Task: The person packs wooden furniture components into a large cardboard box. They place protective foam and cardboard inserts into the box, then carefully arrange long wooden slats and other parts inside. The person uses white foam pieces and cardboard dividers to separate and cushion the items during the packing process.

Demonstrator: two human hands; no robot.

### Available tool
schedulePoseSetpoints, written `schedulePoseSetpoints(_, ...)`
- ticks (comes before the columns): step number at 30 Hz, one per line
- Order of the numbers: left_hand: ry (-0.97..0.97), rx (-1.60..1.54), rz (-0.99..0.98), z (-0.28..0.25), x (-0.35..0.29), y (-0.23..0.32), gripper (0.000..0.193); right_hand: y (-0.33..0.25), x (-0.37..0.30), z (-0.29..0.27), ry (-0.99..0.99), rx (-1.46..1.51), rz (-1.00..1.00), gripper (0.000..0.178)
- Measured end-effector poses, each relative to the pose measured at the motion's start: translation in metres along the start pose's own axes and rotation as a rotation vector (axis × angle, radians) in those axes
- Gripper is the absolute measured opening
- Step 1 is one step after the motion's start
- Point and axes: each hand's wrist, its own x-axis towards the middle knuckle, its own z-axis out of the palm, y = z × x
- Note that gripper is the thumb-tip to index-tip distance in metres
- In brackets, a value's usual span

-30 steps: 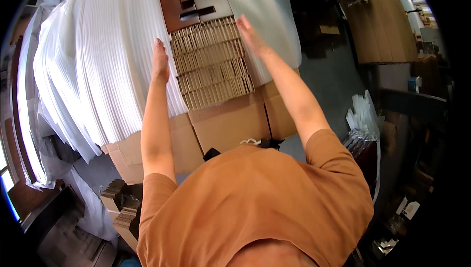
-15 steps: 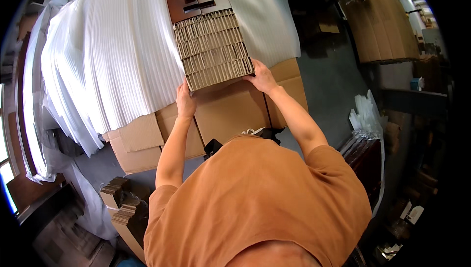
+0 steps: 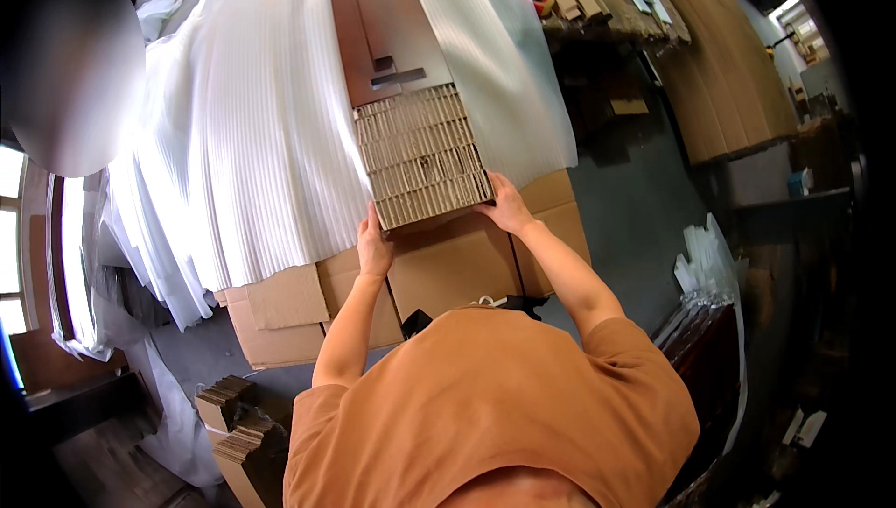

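A honeycomb cardboard block (image 3: 425,158) lies across the near end of a brown and grey panel (image 3: 406,36). My left hand (image 3: 375,248) grips the block's near left corner, and my right hand (image 3: 509,205) holds the near right corner, fingers partly hidden under its edge. Just beyond the block, a dark bar (image 3: 399,77) sits on the panel. White foam sheet (image 3: 266,134) spreads to the left of the panel, with another foam sheet (image 3: 490,60) on its right. Flat brown cardboard (image 3: 448,265) shows beneath, between the block and my body.
Folded cardboard pieces (image 3: 245,447) stand at the lower left. A wrapped dark bundle (image 3: 702,359) is on the right. At the back right, a cluttered surface (image 3: 616,27) bears a tape roll (image 3: 539,0) and scraps, beside a large cardboard sheet (image 3: 723,69). Something blurred fills the upper left.
The whole view has shifted, so the panel, block and hands appear lower in the picture. Both hands keep their grip, and the block stays at the same place against the panel.
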Motion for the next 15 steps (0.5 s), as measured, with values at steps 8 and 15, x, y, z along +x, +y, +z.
schedulePoseSetpoints(8,-0.016,-0.165,0.004,-0.007,-0.007,-0.003,0.092,-0.011,-0.022,-0.027,-0.009,0.037,0.143,0.082)
schedulePoseSetpoints(15,0.084,-0.198,0.018,-0.031,-0.036,0.003,0.083,0.071,-0.076,-0.051,0.430,-0.104,0.565,0.066)
